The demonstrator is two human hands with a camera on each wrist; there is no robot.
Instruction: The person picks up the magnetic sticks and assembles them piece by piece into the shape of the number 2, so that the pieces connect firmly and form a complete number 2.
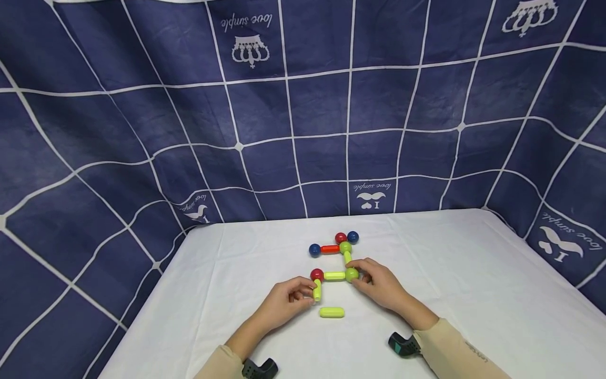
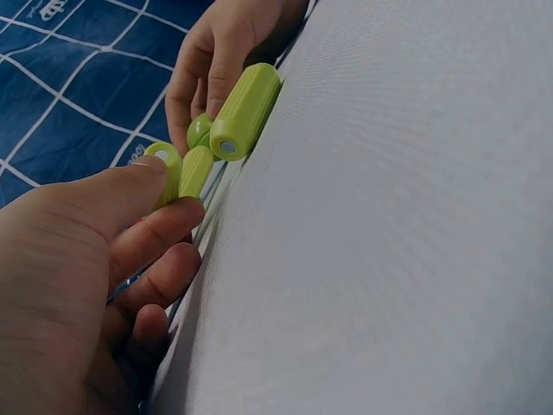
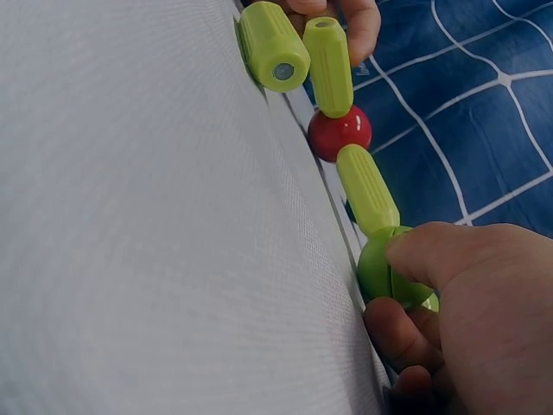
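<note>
My left hand [image 1: 287, 301] pinches a yellow-green magnetic rod [image 1: 317, 290] between thumb and fingers. That rod's far end touches a red ball [image 1: 317, 274]. From the ball another yellow-green rod [image 1: 334, 276] runs right to a green ball [image 1: 352, 274], which my right hand [image 1: 380, 282] grips with thumb and fingers, as the right wrist view confirms on the green ball [image 3: 385, 266]. A further yellow-green rod [image 1: 347, 257] leads from there up to a second green ball [image 1: 345, 247]. One loose yellow-green rod [image 1: 332, 312] lies nearer me, apart from both hands.
Beyond the hands, a red rod [image 1: 330, 249] joins the upper green ball to a blue ball [image 1: 314, 250]. Another red ball [image 1: 341, 238] and blue ball [image 1: 353, 237] sit at the back. White cloth [image 1: 236, 263] covers the table; a navy checked curtain [image 1: 322, 105] hangs behind it.
</note>
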